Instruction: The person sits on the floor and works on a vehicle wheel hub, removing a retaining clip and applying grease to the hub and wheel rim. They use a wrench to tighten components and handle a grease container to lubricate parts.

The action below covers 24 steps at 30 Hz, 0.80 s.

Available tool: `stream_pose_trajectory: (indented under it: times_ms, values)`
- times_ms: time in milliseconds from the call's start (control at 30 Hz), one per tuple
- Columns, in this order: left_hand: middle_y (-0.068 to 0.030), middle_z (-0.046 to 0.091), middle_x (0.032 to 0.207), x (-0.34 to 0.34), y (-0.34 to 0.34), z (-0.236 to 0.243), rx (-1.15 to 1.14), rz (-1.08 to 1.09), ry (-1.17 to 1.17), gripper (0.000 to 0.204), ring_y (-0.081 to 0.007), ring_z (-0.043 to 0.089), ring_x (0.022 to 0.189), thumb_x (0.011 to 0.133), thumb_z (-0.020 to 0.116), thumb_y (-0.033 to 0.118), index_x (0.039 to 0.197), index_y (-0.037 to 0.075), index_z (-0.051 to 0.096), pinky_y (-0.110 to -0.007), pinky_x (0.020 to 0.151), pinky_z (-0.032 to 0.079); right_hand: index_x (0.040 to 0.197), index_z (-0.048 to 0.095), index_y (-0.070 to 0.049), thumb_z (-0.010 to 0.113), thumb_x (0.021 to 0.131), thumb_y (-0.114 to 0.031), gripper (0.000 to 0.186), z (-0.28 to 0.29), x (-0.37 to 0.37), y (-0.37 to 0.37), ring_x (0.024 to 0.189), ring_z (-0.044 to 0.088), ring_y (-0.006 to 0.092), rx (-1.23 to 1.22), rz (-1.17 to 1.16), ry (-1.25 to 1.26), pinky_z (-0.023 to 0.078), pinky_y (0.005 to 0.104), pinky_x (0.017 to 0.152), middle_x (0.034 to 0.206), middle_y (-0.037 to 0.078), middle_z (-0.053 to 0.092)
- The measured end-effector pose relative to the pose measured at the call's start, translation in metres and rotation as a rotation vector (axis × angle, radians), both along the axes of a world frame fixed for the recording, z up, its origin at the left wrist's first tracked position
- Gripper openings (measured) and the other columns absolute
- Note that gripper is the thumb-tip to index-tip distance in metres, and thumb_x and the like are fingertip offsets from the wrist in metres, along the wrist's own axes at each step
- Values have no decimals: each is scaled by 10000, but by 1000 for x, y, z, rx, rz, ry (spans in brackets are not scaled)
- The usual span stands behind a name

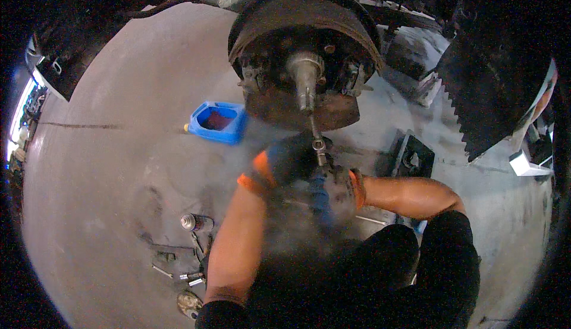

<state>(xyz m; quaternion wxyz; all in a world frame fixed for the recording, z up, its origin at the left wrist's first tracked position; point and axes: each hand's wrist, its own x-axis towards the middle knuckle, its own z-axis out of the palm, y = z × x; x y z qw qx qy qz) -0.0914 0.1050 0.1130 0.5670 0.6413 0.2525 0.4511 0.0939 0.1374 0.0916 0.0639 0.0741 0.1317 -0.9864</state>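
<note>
A grimy wheel hub with a protruding spindle (304, 76) sits inside a rusty round backing plate (303, 11). Below the spindle, a metal socket tool (320, 149) stands in line with it. My left hand (279, 162), in a dark glove with an orange cuff, reaches to the tool's left side; its fingers are blurred. My right hand (339, 192), gloved likewise, is closed around the tool's lower part, where a blue piece (319, 198) shows; what that piece is, I cannot make out.
A cut-open blue plastic container (232, 128) with dark red fluid sits on the concrete floor (107, 168). A spray can (196, 222), wrenches (162, 272) and sockets lie at lower left. A black tray (416, 156) lies right of the hub. Dark vehicle parts (476, 79) overhang the right.
</note>
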Motion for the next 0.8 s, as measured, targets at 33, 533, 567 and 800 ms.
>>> stream_pose_trajectory:
  times_ms: [33, 533, 567, 800]
  values:
    - [-80, 630, 1088, 0, 0, 0, -43, 1, -138, 335, -189, 608, 975, 949, 551, 208, 1244, 50, 540, -341, 857, 516, 795, 556, -217, 490, 905, -335, 174, 3, -6, 7, 630, 526, 154, 1, 5, -1, 425, 393, 573, 708, -45, 529]
    - [-22, 610, 998, 5, 42, -37, -355, 93, -294, 234, -124, 554, 869, 958, 522, 195, 1161, 93, 579, -282, 779, 494, 796, 546, -221, 480, 910, -357, 190, 18, -14, 33, 630, 529, 149, 41, -16, 18, 426, 379, 572, 710, -53, 531]
    - [-24, 610, 1002, 11, 42, -34, -382, 140, -255, 248, -123, 556, 865, 954, 527, 191, 1175, 87, 575, -279, 771, 495, 796, 546, -222, 480, 911, -359, 191, 19, -12, 38, 630, 529, 149, 63, -53, 10, 426, 378, 572, 710, -54, 531]
    - [-31, 626, 1006, 10, -24, 47, -370, -90, -33, 378, -133, 588, 850, 902, 618, 157, 1254, 39, 544, -285, 720, 512, 796, 541, -224, 475, 913, -369, 198, 12, 27, -16, 629, 530, 146, 202, -126, 34, 427, 371, 572, 710, -58, 533]
